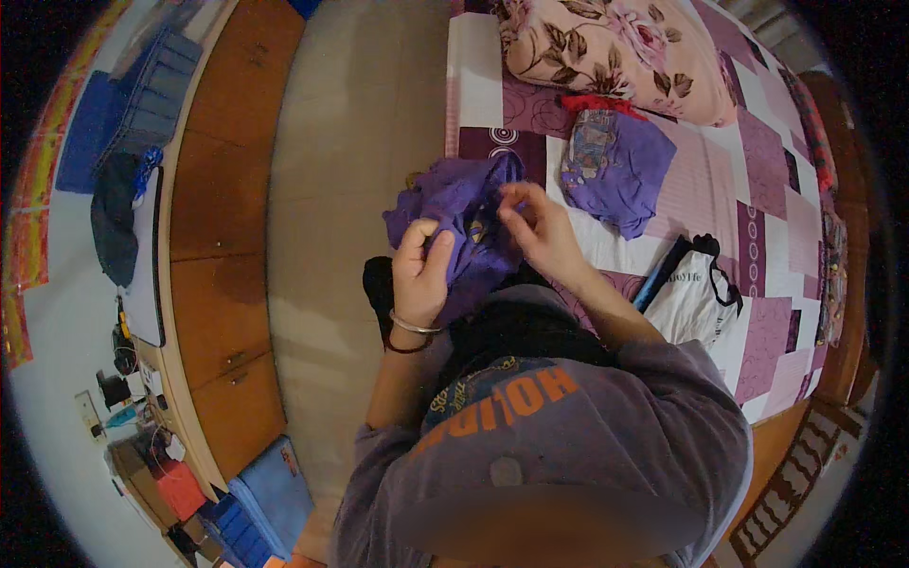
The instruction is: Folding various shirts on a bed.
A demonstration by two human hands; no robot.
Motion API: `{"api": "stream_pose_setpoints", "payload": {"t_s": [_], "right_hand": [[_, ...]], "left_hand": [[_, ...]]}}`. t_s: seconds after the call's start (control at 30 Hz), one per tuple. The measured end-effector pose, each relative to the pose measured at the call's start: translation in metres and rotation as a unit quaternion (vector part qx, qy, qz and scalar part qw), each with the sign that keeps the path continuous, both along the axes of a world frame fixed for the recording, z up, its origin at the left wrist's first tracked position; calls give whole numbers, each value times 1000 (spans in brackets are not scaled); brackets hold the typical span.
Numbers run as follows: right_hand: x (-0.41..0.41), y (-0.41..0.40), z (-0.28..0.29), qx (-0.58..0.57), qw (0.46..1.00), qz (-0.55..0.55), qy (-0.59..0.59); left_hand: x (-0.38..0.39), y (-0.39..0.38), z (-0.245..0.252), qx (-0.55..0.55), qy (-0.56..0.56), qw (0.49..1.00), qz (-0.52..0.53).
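A bunched purple garment (pixel 454 192) with a print hangs in front of me above my lap, at the bed's edge. My left hand (pixel 422 266) pinches its near left part between thumb and fingers. At its right side is my right hand (pixel 532 224), thumb and fingers curled close to the cloth; whether they grip it cannot be made out. To the right, on the patchwork-patterned bedsheet (pixel 710 177), lies another purple printed garment (pixel 625 170) with red cloth (pixel 596 105) at its top edge. Nearer me on the bed is a white cloth item with black trim (pixel 692 291), bearing writing.
A floral pillow (pixel 625 53) rests on the bed's far part. Tiled floor (pixel 341 177) runs between the bed and wooden cabinets (pixel 220 192) on the left. The countertop holds a blue basket (pixel 153 92), dark cloth and cables. A blue folded item (pixel 270 490) stands at lower left.
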State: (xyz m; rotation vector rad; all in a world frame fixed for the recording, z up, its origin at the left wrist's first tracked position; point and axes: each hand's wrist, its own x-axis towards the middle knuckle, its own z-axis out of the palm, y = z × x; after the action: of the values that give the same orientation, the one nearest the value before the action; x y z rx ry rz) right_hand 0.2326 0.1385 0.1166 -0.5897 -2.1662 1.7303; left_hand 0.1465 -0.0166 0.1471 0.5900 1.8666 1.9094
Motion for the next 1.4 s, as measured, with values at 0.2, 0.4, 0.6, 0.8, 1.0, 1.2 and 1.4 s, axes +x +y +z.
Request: {"api": "stream_pose_setpoints", "payload": {"t_s": [0.2, 0.4, 0.6, 0.8, 1.0, 1.2, 1.4], "right_hand": [[-16, -11, -18, -264, 942, 203, 38], [-75, 15, -16, -543, 815, 125, 157], [-123, 31, 9, -634, 722, 131, 246], [-111, 19, 5, -670, 675, 210, 228], [-39, -20, 26, -328, 922, 204, -26], [20, -29, 34, -476, 850, 222, -49], [33, 70, 46, -428, 882, -31, 195]], "left_hand": [[32, 18, 11, -49, 151, 970, -185], [59, 21, 32, 67, 72, 884, -457], [59, 24, 43, 93, 49, 843, -528], [40, 25, 28, -84, 264, 943, -186], [-36, 14, -8, -125, 144, 979, 76], [-94, -23, -68, -111, 91, 966, 216], [-98, -45, -65, -63, -41, 968, 239]]}}
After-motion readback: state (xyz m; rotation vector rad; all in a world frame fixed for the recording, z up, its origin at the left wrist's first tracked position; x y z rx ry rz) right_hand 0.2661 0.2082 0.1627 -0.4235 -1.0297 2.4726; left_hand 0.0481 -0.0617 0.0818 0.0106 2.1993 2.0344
